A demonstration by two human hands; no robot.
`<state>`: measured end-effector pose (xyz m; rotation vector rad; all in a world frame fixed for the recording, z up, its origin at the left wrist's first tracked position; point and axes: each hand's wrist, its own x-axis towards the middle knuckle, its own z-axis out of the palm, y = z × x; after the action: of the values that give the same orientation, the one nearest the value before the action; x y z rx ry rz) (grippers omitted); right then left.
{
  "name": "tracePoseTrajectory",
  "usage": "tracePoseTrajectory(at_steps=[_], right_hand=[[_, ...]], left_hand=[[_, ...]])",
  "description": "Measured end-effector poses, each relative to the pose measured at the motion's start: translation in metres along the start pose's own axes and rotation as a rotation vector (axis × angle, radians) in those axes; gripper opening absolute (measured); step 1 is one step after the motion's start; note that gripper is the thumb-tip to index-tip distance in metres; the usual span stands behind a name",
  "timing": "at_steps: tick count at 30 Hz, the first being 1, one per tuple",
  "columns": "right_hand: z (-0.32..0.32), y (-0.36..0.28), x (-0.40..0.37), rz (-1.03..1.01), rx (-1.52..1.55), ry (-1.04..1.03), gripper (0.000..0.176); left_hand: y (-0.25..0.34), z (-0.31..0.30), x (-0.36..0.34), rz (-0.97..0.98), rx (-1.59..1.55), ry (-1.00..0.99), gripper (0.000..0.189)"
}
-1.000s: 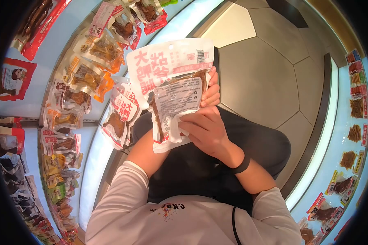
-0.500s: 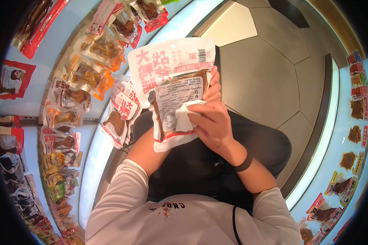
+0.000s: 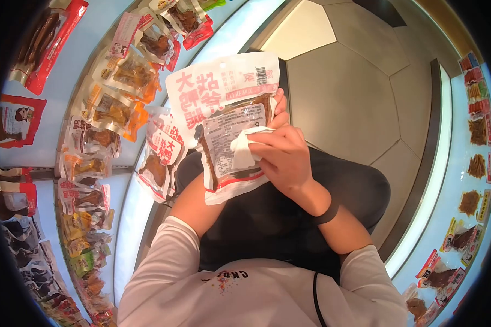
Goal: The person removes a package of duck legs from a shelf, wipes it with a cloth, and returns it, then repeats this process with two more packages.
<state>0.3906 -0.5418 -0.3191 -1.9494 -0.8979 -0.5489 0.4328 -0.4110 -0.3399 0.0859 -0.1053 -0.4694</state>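
A large clear-and-white food package [image 3: 223, 125] with pink characters and a printed label is tilted in front of me. My left hand [image 3: 280, 110] holds it from behind, and its fingers curl round the right edge; the palm is hidden. Over the lower right of the label, my right hand [image 3: 286, 158] pinches a white cloth or tissue [image 3: 245, 148] against the package surface. A black band is on the right wrist. Just left of the package hangs a similar smaller pack [image 3: 161, 158].
Curved lit shelves with rows of packaged meat snacks [image 3: 112, 111] run along the left. More packs [image 3: 477, 131] line a display at the far right. Tiled floor [image 3: 343, 98] shows ahead, with my dark-clothed legs [image 3: 343, 185] below the package.
The package has shifted slightly left in view. My right hand and the white cloth have moved a little up and to the left across the label. Both grips are kept.
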Motion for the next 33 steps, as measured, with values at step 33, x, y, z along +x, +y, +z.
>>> tracePoseTrajectory(at_steps=[33], right_hand=[[-0.012,0.006,0.004,0.110,0.076,-0.027,0.027]], left_hand=[[-0.014,0.017,0.001,0.034,0.072,0.283,0.030]])
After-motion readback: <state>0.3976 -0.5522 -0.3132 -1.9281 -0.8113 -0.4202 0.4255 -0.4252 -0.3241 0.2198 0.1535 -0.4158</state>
